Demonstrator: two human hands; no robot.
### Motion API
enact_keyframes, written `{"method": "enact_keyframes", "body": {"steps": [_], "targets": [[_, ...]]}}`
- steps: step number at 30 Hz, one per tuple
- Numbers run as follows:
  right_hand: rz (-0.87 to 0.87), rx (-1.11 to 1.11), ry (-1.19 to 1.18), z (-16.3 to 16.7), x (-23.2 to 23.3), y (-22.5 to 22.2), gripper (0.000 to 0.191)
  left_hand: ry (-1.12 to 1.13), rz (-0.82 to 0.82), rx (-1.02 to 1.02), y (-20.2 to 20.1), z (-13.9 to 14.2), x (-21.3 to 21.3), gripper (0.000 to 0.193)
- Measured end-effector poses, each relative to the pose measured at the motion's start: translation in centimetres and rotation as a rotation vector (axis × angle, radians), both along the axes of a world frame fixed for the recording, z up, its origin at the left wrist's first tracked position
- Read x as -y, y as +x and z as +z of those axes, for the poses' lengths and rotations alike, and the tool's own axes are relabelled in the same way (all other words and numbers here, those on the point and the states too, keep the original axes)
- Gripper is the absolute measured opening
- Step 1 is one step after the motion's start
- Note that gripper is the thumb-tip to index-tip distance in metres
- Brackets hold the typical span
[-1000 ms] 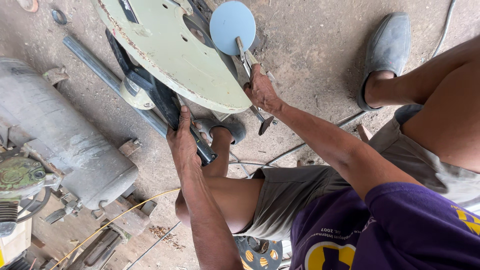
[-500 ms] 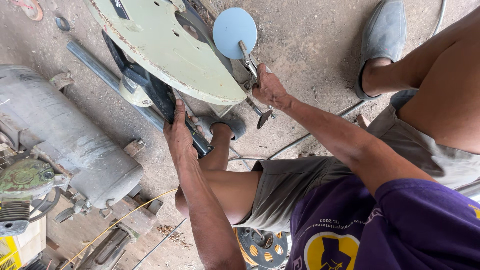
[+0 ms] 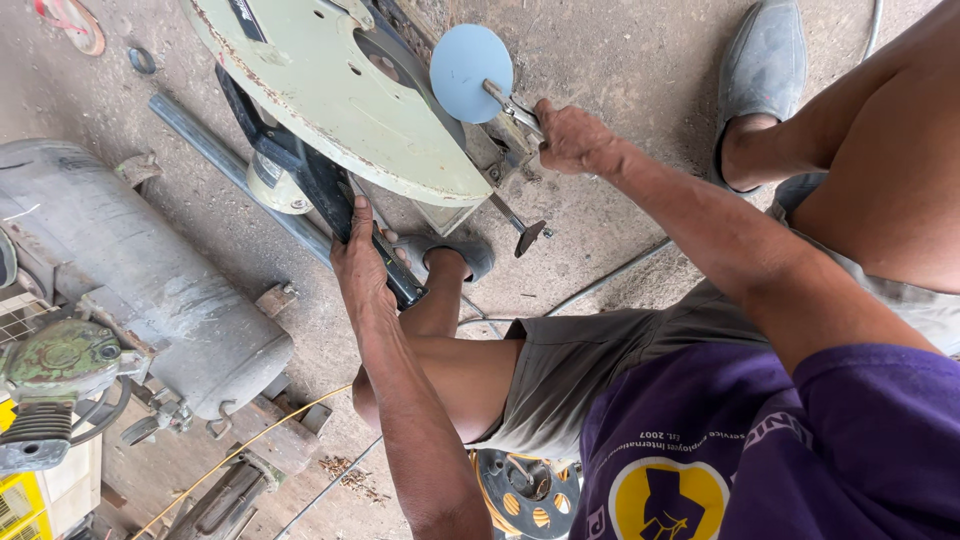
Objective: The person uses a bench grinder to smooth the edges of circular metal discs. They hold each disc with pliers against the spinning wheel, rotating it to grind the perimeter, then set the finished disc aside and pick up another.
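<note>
A chop saw with a pale green blade guard point(image 3: 330, 95) stands on the dirt floor in front of me. My left hand point(image 3: 362, 265) grips its black handle point(image 3: 400, 282) below the guard. My right hand point(image 3: 572, 135) is closed on a metal rod point(image 3: 505, 100) that ends in a light blue round disc point(image 3: 470, 72), at the saw's vise side. A thin crank rod with a small dark end piece point(image 3: 522, 230) sticks out below the guard. A long grey steel bar point(image 3: 235, 170) lies under the saw, running to the upper left.
A grey air compressor tank point(image 3: 140, 270) with a green pump point(image 3: 55, 365) lies at the left. My feet in grey shoes point(image 3: 765, 65) rest on the floor; one point(image 3: 455, 250) sits by the saw. A yellow cord point(image 3: 240, 450) and grey cable point(image 3: 610, 275) cross the ground.
My right hand has slid up the rod closer to the blue disc. The camera view has shifted slightly; my left hand stays on the black handle.
</note>
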State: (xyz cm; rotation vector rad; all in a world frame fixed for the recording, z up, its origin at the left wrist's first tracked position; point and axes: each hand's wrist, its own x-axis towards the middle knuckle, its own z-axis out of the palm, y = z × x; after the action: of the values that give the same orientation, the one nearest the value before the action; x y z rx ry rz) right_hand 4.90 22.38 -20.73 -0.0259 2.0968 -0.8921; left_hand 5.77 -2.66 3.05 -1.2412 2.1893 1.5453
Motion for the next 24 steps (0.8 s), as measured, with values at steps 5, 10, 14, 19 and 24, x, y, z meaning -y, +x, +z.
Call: {"method": "enact_keyframes", "body": {"steps": [5, 10, 14, 19, 24], "targets": [[0.152, -0.112, 0.093, 2.1, -2.7, -1.8, 0.038, -0.012, 0.042, 0.012, 0.0, 0.1, -0.1, 0.050], [0.274, -0.226, 0.187, 3.3, -4.4, -3.3, 0.038, -0.016, 0.026, 0.013, 0.0, 0.0, -0.1, 0.052], [0.305, -0.243, 0.232, 3.6, -5.0, -4.4, 0.044, -0.020, 0.023, 0.024, 0.0, 0.0, 0.0, 0.052], [0.434, -0.345, 0.286, 4.4, -6.1, -5.4, 0.041, -0.017, 0.027, 0.030, -0.1, 0.0, -0.2, 0.051], [0.620, -0.474, 0.400, 5.5, -7.9, -6.2, 0.026, -0.032, 0.034, 0.036, 0.0, -0.1, -0.1, 0.050]]}}
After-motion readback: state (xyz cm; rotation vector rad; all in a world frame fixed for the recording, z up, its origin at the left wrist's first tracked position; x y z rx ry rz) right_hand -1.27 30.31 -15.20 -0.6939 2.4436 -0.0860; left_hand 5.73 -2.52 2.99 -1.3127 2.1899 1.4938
